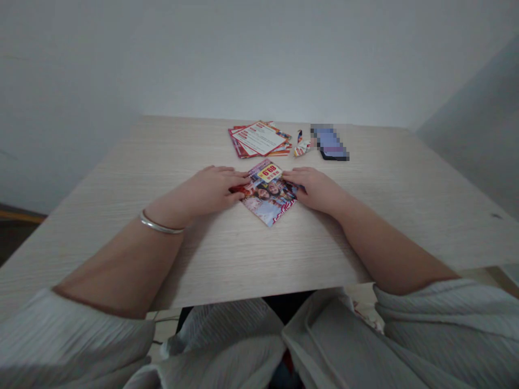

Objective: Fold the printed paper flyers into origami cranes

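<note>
A colourful printed leaflet lies flat on the table, turned so that one corner points toward me. It carries a photo of people and a yellow label with red figures. My left hand rests over its left corner, fingers stretched out on the paper and the thumb lower down. On the opposite corner lies my right hand, its fingers also extended and the thumb near the right edge. Both hands are open and touch the leaflet. The two side corners are partly hidden under the fingers.
Behind the leaflet sits a loose stack of printed leaflets, a white text side on top. Right of it are a crumpled printed scrap and a phone, partly pixelated. The pale wooden table meets a wall at the back.
</note>
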`<state>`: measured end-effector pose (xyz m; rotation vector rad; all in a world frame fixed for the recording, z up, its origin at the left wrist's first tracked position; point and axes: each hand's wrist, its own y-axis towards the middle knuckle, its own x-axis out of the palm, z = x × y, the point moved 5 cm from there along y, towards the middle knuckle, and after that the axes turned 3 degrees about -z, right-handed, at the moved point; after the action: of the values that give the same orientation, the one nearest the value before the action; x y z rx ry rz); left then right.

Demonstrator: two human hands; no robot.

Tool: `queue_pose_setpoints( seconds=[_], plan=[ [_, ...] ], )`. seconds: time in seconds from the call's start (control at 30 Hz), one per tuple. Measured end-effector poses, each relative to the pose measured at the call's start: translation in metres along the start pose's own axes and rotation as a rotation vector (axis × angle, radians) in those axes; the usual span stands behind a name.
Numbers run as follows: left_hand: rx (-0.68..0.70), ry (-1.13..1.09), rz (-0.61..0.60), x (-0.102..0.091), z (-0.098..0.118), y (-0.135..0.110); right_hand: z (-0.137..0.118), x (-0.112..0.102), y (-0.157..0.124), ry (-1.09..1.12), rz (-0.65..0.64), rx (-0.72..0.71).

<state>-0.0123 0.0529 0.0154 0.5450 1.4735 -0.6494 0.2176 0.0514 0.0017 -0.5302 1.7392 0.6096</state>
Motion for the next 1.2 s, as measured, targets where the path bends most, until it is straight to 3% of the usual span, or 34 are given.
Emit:
queue_pose_setpoints(
  seconds=[0.17, 0.4, 0.57, 0.7, 0.97, 1.1, 1.2],
  plan=[
    [0.014, -0.01, -0.045, 0.001, -0.002, -0.002, -0.002, -0.004, -0.004, -0.056, 0.039, -0.021],
    [0.088, -0.003, 0.045, 0.007, -0.007, 0.001, -0.011, -0.009, -0.008, 0.016, 0.029, -0.246],
    [0.158, -0.027, 0.053, 0.006, -0.009, 0.0, -0.012, -0.01, -0.009, -0.066, -0.006, -0.179],
    [0.22, -0.04, 0.077, 0.0, -0.001, -0.002, -0.018, -0.009, -0.009, -0.053, -0.044, -0.214],
    [0.169, 0.007, 0.04, 0.008, 0.007, 0.002, -0.017, -0.002, -0.008, 0.059, -0.065, -0.187],
    [0.198, -0.019, 0.072, 0.001, 0.014, 0.0, -0.017, -0.001, -0.007, 0.097, -0.021, -0.225],
    [0.132, -0.042, 0.071, -0.005, 0.018, -0.002, -0.02, -0.002, -0.006, 0.083, -0.001, -0.225]
  ],
)
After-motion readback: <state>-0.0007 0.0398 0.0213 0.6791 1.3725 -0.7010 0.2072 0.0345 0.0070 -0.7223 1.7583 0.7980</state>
